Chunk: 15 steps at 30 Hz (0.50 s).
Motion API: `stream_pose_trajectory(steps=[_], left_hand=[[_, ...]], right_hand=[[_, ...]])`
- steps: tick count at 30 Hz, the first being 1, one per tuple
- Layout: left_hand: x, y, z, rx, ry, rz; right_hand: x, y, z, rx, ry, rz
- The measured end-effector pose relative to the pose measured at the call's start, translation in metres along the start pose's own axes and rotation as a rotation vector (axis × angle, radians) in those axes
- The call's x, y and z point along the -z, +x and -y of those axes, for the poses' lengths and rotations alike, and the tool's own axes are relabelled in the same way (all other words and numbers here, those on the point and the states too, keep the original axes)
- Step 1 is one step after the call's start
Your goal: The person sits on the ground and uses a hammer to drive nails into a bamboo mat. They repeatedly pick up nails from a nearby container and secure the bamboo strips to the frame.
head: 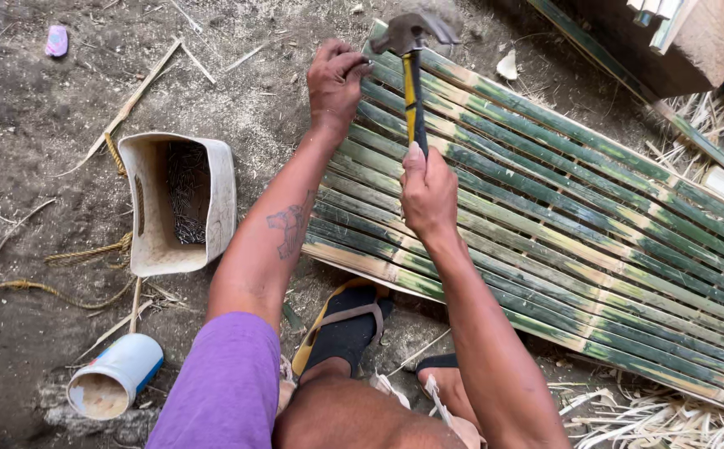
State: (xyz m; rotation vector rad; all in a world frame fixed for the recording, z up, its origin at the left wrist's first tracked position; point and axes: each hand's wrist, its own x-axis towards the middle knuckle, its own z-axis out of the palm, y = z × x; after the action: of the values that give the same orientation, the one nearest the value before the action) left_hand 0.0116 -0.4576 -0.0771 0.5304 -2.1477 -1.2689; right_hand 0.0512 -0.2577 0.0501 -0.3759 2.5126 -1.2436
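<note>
1. Nailing in hand, by my reading: the right hand has a full grip on the yellow-and-black handle of a steel claw hammer, head raised at upper centre of the frame.
2. The left hand is pinched narrow at the near end of a panel of split green bamboo slats, fingertips pressed to a slat. It looks to steady a nail; the nail itself is too small to see.
3. The panel lies flat on the dirt floor, filling the right half of the frame.
4. The next move, I judge, calls for a short, straight blow with the left fingers kept out from under the head; they sit just below it.
5. Left of centre: a cut-open whitish plastic jug holding dark nails, within the left arm's reach. Lower left: a white-and-blue cylindrical container on its side.
6. Loose yellow rope and bamboo scraps litter the ground; sandalled feet sit at the panel's near edge.
</note>
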Motion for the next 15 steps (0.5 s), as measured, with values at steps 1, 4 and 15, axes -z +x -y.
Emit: stream_pose_trajectory(steps=[1,4,15], left_hand=[[0.001,0.0,-0.001,0.005,-0.016,0.005],[0.006,0.002,-0.001,0.098,-0.172,-0.015],[-0.007,0.039,0.015,0.288,0.179,0.29]], right_hand=[[0.002,-0.001,0.0,-0.076,0.08,0.026],[0.006,-0.007,0.0,-0.118,0.207,-0.014],[-0.002,-0.009,-0.022,-0.137,-0.021,0.046]])
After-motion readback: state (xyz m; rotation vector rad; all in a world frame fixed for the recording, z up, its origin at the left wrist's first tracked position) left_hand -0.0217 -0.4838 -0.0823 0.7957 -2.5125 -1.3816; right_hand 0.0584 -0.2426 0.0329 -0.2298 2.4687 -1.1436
